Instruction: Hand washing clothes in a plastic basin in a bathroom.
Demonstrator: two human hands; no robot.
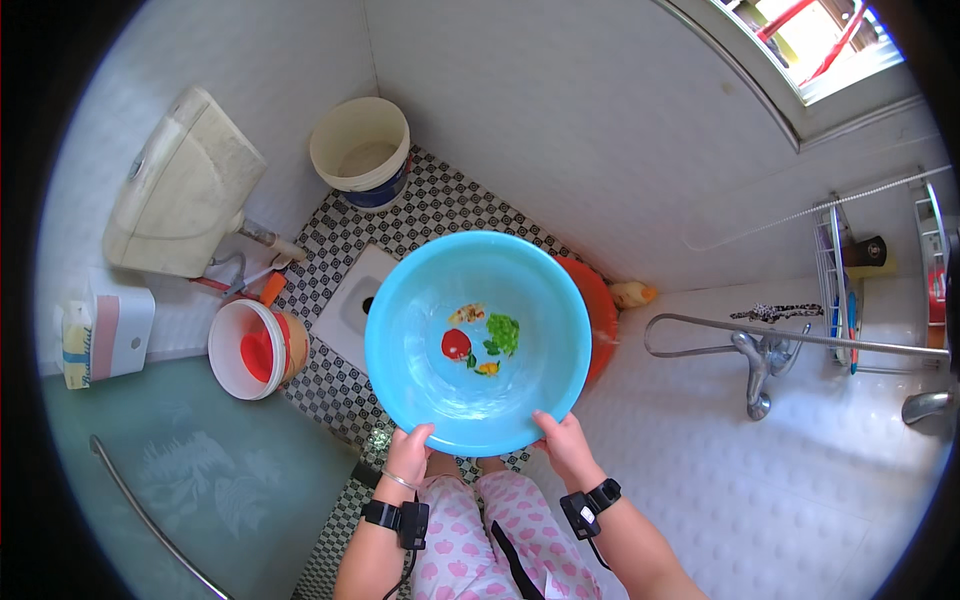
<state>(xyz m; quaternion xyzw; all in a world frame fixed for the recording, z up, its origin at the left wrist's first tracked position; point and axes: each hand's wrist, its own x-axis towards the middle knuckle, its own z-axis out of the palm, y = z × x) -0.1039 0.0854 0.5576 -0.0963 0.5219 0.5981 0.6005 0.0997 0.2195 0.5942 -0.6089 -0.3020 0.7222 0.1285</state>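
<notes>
A wide light-blue plastic basin (pixel 410 300) is held out in front of me, above the squat toilet and the tiled floor. My left hand (pixel 408 452) grips its near rim at the left, thumb over the edge. At the right of the near rim, my right hand (pixel 566 446) grips it in the same way. The other fingers of both hands are largely hidden beneath the basin. Coloured vegetable and fruit pictures, red, green and yellow, show on the basin's bottom. Shiny ripples there look like a little water, though I cannot tell how much.
A squat toilet (pixel 345 310) lies partly under the basin, an orange-red tub (pixel 602 325) behind its right side. A white bucket (pixel 345 180) stands in the far corner, a smaller bucket (pixel 228 350) at left. A wall tap (pixel 755 365) with a hose and a frosted glass door (pixel 200 480) flank me.
</notes>
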